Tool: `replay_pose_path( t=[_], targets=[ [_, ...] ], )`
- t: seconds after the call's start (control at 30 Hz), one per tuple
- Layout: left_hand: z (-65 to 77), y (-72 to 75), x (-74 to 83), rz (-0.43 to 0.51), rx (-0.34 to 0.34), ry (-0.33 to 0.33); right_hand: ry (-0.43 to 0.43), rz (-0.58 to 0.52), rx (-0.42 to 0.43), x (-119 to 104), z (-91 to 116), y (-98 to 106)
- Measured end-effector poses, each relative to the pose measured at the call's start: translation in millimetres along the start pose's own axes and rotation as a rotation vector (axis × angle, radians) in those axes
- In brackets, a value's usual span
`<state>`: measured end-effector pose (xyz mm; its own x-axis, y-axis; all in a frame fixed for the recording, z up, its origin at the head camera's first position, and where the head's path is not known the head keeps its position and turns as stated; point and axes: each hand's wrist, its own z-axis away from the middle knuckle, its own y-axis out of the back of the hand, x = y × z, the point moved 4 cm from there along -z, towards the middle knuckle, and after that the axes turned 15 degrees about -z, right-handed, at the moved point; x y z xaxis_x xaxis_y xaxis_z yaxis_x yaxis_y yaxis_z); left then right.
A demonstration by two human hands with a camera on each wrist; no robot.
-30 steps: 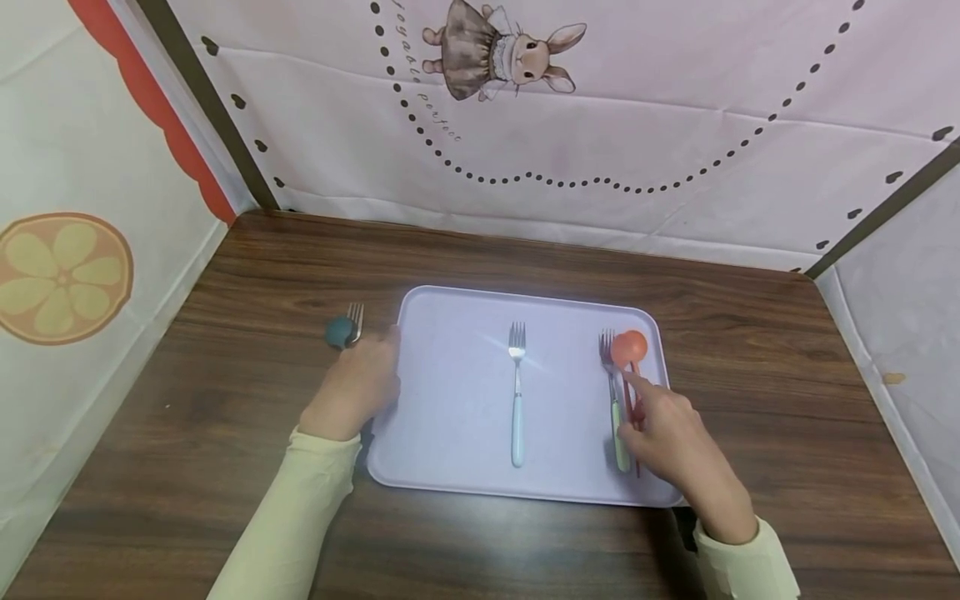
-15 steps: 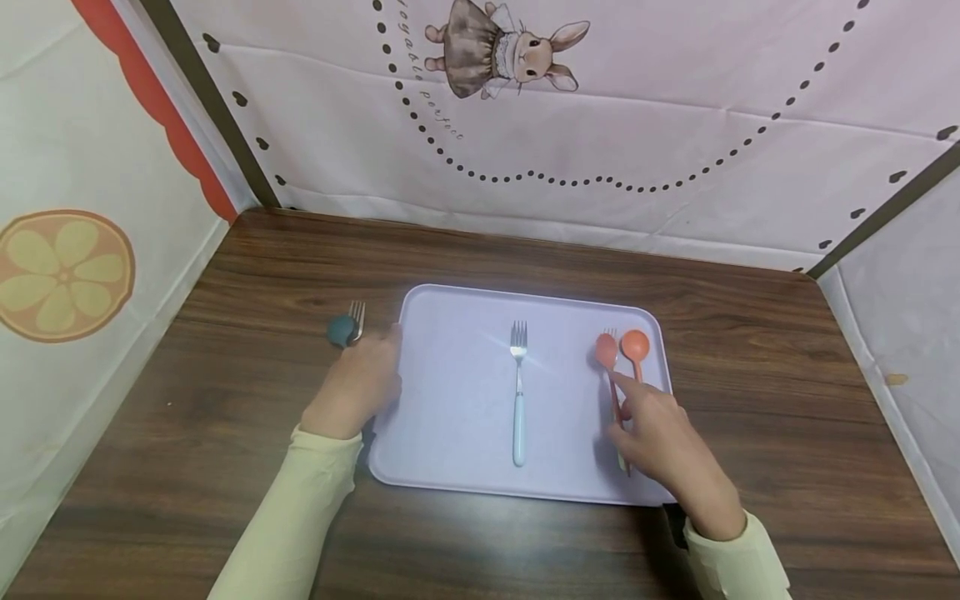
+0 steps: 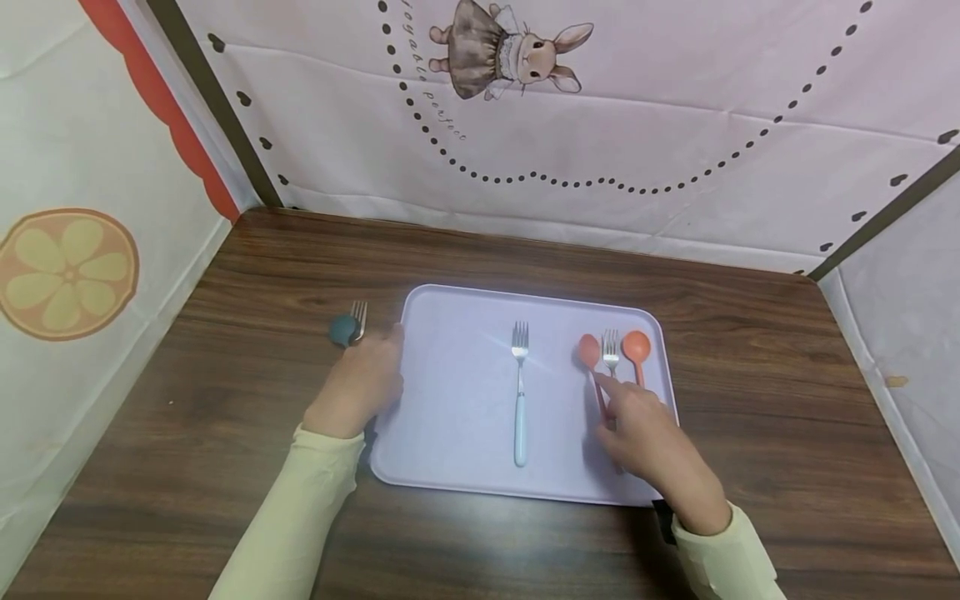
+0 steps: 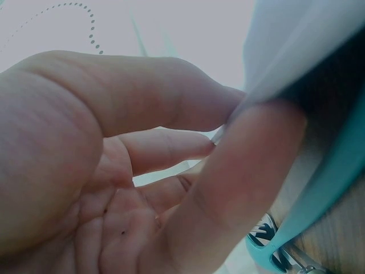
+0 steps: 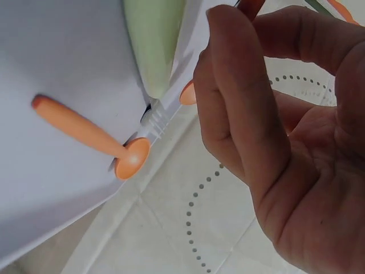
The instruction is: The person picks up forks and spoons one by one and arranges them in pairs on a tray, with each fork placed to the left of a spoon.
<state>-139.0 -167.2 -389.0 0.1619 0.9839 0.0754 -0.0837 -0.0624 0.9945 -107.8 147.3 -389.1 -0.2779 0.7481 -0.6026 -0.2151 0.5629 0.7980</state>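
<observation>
My left hand point(image 3: 358, 379) pinches the left rim of a pale lilac tray point(image 3: 450, 433); the left wrist view shows thumb and finger meeting at its edge. Above the tray's right part, my right hand point(image 3: 648, 433) holds a red-orange spoon point(image 3: 589, 350) by its handle, bowl pointing away from me. To the right of that spoon lie a green-handled fork point(image 3: 611, 346), partly covered by the hand, and an orange spoon point(image 3: 636, 346). A fork with a light blue handle point(image 3: 520, 425) lies near the tray's middle.
Left of the tray, a teal spoon point(image 3: 344, 330) and a metal fork point(image 3: 360, 315) lie on the wooden table point(image 3: 480, 542), their handles hidden by the left hand in the head view. Printed cloth walls point(image 3: 675, 100) stand behind and at both sides.
My right hand has carried the red-orange spoon leftward, from beside the orange spoon, across the green-handled fork, to that fork's left. The left hand keeps its place on the rim.
</observation>
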Motion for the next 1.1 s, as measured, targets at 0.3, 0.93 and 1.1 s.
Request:
replay_pose_path(
  t=[0.3,0.93,1.1],
  targets=[
    [0.4,-0.3,0.7,0.001,-0.011,0.007,-0.002,0.004,-0.011,-5.8,-3.4,-5.8],
    [1.6,-0.4,1.2,0.000,-0.018,0.006,0.055,0.027,-0.018,-16.2,-9.3,-14.5],
    [1.4,-0.4,1.3,-0.001,-0.014,0.004,0.091,0.045,0.001,-18.7,-10.6,-15.5]
  ],
)
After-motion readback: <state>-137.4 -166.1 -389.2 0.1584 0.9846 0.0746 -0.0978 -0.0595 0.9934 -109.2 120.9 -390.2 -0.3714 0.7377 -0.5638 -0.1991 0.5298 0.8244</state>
